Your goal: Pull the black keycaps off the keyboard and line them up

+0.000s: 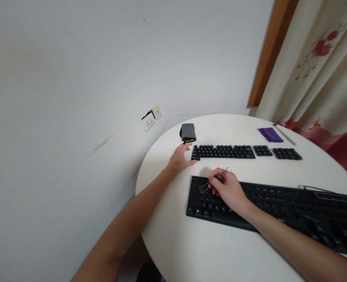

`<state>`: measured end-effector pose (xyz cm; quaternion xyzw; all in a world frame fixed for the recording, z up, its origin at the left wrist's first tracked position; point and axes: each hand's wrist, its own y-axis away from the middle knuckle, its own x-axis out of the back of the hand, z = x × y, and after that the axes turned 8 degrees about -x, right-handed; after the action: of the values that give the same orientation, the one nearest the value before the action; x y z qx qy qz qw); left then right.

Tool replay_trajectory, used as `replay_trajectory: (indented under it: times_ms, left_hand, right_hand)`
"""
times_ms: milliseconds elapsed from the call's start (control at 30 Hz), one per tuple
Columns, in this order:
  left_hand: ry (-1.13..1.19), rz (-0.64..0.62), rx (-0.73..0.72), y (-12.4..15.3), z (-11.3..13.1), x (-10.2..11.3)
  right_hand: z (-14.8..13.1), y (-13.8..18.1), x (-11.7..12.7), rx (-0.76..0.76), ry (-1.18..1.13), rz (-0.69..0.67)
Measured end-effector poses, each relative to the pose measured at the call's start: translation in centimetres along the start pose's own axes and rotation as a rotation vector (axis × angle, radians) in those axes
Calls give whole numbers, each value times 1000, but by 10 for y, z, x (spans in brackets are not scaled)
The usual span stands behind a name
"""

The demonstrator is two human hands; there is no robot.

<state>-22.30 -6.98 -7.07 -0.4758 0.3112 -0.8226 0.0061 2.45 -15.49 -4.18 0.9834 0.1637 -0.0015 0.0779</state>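
My right hand (226, 187) grips a wire keycap puller (203, 189), its loop low over the left part of a black keyboard (267, 192). Around that loop, several key positions look bare of caps, while keys remain in the lower rows. Beyond the keyboard, loose black keycaps (223, 152) lie in a keyboard-like layout, with smaller groups to the right. My left hand (179, 159) rests at the left end of these caps. Its thumb and forefinger are spread apart, and the thumb tip is at the bottom-left cap. The puller's contact with a key is too small to make out.
A grey pouch (188, 131) with a yellow edge sits beyond my left hand. At the far right of the round white table (214, 243) lie a purple cloth (270, 134) and a thin stick-like object (285, 135). A wall borders the left, a curtain (314, 78) the right.
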Motion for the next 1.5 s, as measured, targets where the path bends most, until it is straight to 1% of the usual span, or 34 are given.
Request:
replay_trajectory:
  times_ms: [100,167,267,367,533,667,833,933,1000,1100,1200,1267,1367,1433,1500]
  left_hand:
    - [27,24,-1,0,0,1]
    - [58,63,15,0,0,1]
    - [97,118,37,0,1,3]
    - [121,131,37,0,4,6]
    - [187,89,-19,0,8,7]
    - [209,54,-40,0,10,5]
    - [215,47,-31,0,11,6]
    - [218,44,-8,0,14,7]
    - [221,41,0,0,15,8]
    - [214,36,-5,0,17,8]
    - [203,27,-17,0,18,8]
    - [197,10,-22,0,18,8]
    - [184,-8,-22,1,18,8]
    - [170,-8,-22,0,18,9]
    - [154,-2,-30,0,18,9]
  right_hand:
    - [-2,1,0,-8,-13,4]
    - [-5,2,2,-4,-25,-5]
    - [-12,7,6,19,-3,-73]
    - [-18,12,12,82,132,-157]
    - [-20,19,13,236,445,-189]
    - [-20,23,9,295,530,-238]
    - [-21,29,8,449,667,-404]
    - [-18,30,7,520,737,-420]
    - [-16,28,7,496,735,-379]
    - [-15,24,5,388,656,-324]
    - [-13,21,4,336,576,-327]
    - [-10,19,4,309,543,-305]
    - [-3,12,3,186,454,-251]
    - [2,7,3,90,363,-253]
    - [3,5,2,41,275,-268]
